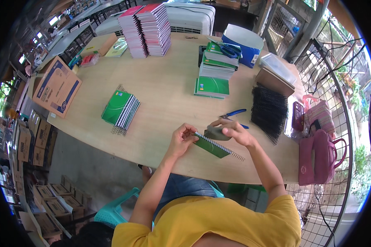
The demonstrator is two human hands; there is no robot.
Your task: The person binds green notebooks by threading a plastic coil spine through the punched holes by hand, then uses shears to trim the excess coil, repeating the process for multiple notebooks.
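My left hand [183,138] pinches the upper left end of a green spiral notebook [210,147], which is tilted just above the table's near side. A metal coil runs along the notebook's edge, and its loose end sticks out past the lower right corner. My right hand [237,132] is closed on a grey rounded object [217,133] of unclear kind, held against or just over the coil edge. Blue-handled pliers [234,112] lie just beyond that hand. Further left on the table rests a stack of coiled green notebooks [118,108].
Green books [212,85] and scissors [230,50] stand beyond my hands. Black coils [270,111] and a pink bag [317,158] line the right side. Tall red book stacks [153,31] are at the back; a cardboard box [57,87] sits at the left edge.
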